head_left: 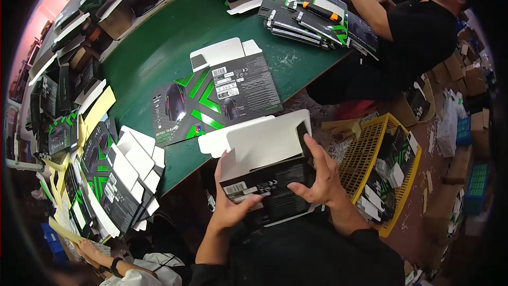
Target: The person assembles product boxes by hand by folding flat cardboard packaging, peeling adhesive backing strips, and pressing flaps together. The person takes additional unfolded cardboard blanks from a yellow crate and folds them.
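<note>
Between my two hands is a black printed carton (275,201), its white inner flaps standing open toward the table. My left hand (233,206) grips its left side, thumb across the printed face near the barcode label. My right hand (320,177) holds the right side, with the thumb on the same face and the fingers behind the edge. Just beyond, a flat unfolded carton sheet (248,82) lies on the green table (143,47), showing a mouse picture, green stripes and white flaps.
At the back right, stacked flat cartons (317,16) carry an orange-and-black cutter (320,11). A yellow basket (370,153) with cartons stands to my right. More cartons (121,180) pile up at left. One person (418,47) works at right; another's hand (90,251) is lower left.
</note>
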Available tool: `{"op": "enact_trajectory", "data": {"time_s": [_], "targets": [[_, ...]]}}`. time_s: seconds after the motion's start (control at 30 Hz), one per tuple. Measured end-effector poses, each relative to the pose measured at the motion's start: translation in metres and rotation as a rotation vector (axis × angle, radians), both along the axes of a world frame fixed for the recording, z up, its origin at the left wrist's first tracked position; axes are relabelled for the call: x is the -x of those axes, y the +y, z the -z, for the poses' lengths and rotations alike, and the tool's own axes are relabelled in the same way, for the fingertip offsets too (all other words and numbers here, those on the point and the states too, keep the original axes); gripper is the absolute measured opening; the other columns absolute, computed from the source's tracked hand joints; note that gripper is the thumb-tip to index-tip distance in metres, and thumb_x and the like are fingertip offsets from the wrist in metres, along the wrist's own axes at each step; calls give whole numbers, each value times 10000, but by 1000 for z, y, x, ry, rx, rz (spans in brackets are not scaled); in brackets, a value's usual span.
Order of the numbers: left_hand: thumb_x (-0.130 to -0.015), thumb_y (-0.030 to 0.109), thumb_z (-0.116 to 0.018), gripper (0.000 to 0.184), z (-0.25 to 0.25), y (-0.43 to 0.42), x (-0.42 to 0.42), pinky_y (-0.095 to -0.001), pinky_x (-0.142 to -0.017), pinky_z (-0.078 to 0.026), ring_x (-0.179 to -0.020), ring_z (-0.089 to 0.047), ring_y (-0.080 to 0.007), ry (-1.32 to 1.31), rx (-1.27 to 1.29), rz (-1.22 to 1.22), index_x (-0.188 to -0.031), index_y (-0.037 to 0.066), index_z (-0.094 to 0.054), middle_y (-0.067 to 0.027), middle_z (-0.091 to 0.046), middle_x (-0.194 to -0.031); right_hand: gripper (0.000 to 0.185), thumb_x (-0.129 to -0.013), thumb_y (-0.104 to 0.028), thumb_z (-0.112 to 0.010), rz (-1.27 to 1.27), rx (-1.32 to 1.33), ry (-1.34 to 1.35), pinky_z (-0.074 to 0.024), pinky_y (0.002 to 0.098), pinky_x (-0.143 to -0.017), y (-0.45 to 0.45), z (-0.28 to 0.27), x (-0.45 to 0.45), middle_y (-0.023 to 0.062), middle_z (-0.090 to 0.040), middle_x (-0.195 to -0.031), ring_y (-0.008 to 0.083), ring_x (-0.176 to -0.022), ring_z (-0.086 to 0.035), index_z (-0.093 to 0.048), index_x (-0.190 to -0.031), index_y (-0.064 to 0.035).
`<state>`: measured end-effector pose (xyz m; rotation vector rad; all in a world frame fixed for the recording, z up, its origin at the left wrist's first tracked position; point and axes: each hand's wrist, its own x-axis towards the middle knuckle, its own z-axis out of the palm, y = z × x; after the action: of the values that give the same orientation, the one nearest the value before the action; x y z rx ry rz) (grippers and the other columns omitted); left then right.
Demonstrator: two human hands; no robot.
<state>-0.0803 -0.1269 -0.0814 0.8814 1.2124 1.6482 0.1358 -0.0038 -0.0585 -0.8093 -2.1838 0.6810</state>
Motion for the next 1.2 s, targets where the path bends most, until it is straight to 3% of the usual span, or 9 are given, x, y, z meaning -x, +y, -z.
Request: {"op": "enact_trajectory", "data": {"time_s": [0.13, 0.27, 0.47, 0.53, 0.63, 0.7, 0.83, 0.93, 1.2], "targets": [[-783, 148, -862, 837, 5, 3, 6, -385, -983, -503, -1139, -614, -248, 494, -115, 52, -1450, 24, -371, -172, -572, -1283, 661, -809, -375, -779, -258, 246, 288, -496, 377, -819, 7, 19, -15, 191, -573, -1147, 281, -958, -614, -546, -1312, -16], [-910, 540, -686, 608, 17, 0, 8, -309, -703, -463, -798, -556, -145, 261, 14, 122, -1171, 35, -472, -85, -587, -903, 407, -801, -345, -756, -150, 210, 355, -457, 328, -784, 11, 33, -17, 195, -536, -1203, 207, -886, -564, -659, -1009, -10], [-996, 514, -523, 515, 8, 3, 19, -322, -611, -362, -717, -491, -163, 380, 163, 190, -855, 18, -524, -85, -524, -794, 246, -798, -217, -697, -245, 233, 302, -497, 330, -705, 18, 24, -20, 224, -614, -1184, 226, -772, -606, -680, -835, 26], [-1023, 358, -519, 420, 6, 13, 11, -364, -901, -469, -1013, -620, -284, 509, -62, 55, -812, -3, -562, -225, -606, -1184, 203, -812, -173, -668, -292, 277, 299, -525, 344, -740, 20, 17, -15, 233, -632, -1171, 262, -822, -647, -685, -836, 28], [-1005, 144, -556, 179, 14, 3, 1, -457, -1057, -443, -1191, -599, -351, 212, -103, 6, -1124, 13, -530, -267, -544, -1346, 239, -856, -47, -633, -277, 386, 368, -547, 329, -787, 5, 27, -13, 237, -654, -1170, 246, -915, -683, -622, -1086, 15], [-971, 5, -569, 484, 21, -5, -9, -473, -1061, -457, -1178, -611, -344, -45, -167, -16, -1382, 50, -317, -260, -581, -1279, 389, -892, 9, -617, -301, 397, 373, -528, 289, -761, -3, 44, -18, 229, -655, -1173, 182, -898, -659, -464, -1248, -19], [-938, 30, -647, 409, 16, -10, -10, -395, -1016, -484, -1124, -635, -253, -42, -29, -22, -1296, 17, -448, -171, -654, -1122, 520, -898, -11, -644, -141, 550, 565, -478, 255, -749, -22, 42, -8, 206, -681, -1091, 157, -877, -631, -312, -1296, -51], [-895, 38, -681, 127, -5, -12, -5, -351, -967, -476, -1079, -616, -227, 227, 59, 42, -996, 15, -610, -121, -621, -1070, 360, -938, -279, -738, -189, 471, 363, -507, 317, -850, -12, 26, -9, 164, -699, -1039, 207, -929, -660, -590, -1089, 13], [-977, 84, -649, 469, -36, -11, -15, -292, -954, -498, -1120, -599, -141, 252, 261, -2, -1406, 37, -465, -121, -629, -1259, 166, -917, -121, -715, 82, 694, 320, -504, 285, -765, -24, -15, 12, 102, -727, -930, 121, -824, -628, -667, -971, 29]]}}
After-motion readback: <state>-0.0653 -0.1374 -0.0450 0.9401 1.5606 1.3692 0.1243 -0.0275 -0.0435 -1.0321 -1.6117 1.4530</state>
